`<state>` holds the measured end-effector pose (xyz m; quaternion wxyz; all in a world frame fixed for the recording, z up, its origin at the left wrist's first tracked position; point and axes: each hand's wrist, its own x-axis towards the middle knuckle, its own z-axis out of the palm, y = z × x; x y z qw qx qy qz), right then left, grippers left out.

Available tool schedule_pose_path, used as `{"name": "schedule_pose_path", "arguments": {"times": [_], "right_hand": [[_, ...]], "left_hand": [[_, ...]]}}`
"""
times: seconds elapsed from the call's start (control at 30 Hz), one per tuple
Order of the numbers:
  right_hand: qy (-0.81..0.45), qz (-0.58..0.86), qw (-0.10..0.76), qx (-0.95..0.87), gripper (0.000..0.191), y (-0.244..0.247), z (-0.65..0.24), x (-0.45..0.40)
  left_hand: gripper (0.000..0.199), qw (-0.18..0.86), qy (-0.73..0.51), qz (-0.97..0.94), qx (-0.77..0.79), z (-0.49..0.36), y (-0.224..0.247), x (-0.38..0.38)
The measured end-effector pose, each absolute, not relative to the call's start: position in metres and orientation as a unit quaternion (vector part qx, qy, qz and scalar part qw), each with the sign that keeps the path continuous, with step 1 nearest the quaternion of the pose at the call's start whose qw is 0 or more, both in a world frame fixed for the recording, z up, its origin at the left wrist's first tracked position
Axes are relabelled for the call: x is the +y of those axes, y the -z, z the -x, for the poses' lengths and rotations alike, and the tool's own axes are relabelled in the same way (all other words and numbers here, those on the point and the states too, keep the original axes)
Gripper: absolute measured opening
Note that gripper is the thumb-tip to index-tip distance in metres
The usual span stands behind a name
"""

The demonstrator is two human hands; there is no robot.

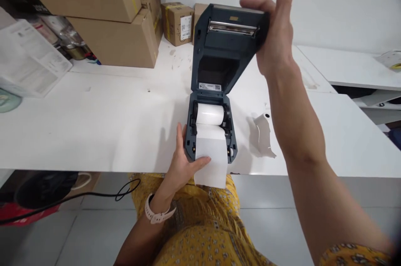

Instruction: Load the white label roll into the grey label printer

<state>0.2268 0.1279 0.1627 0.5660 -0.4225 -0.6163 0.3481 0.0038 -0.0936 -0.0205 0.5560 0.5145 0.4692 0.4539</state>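
A dark blue-grey label printer (209, 97) stands at the front edge of the table with its lid (230, 46) tilted up. Inside sits a white label roll (210, 114), and a white label strip (211, 149) runs from it over the front edge and hangs down. My left hand (183, 165) grips the printer's front left corner, its thumb lying on the strip. At the lid's top right edge, my right hand (277, 34) holds the lid, thumb pointing up and other fingers partly hidden behind it.
Right of the printer lies a torn, curled piece of white paper (264, 134). Cardboard boxes (115, 42) are stacked at the back left, beside a smaller taped box (178, 24). A clear plastic package (31, 59) is at far left. Below the table hangs a black cable (100, 193).
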Motion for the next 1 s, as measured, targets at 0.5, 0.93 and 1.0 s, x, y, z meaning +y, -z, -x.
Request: {"name": "schedule_pose_path", "arguments": {"times": [0.5, 0.93, 1.0], "right_hand": [[-0.058, 0.463, 0.498, -0.731, 0.042, 0.002, -0.203, -0.099], [-0.343, 0.552, 0.471, -0.596, 0.098, 0.023, -0.197, -0.095], [-0.342, 0.556, 0.466, -0.597, 0.098, 0.021, -0.197, -0.095]], "left_hand": [[0.092, 0.495, -0.505, -0.534, 0.464, -0.003, 0.007, -0.082], [0.084, 0.454, -0.521, -0.532, 0.489, -0.026, 0.017, -0.084], [0.085, 0.457, -0.527, -0.522, 0.491, -0.026, 0.016, -0.083]]}}
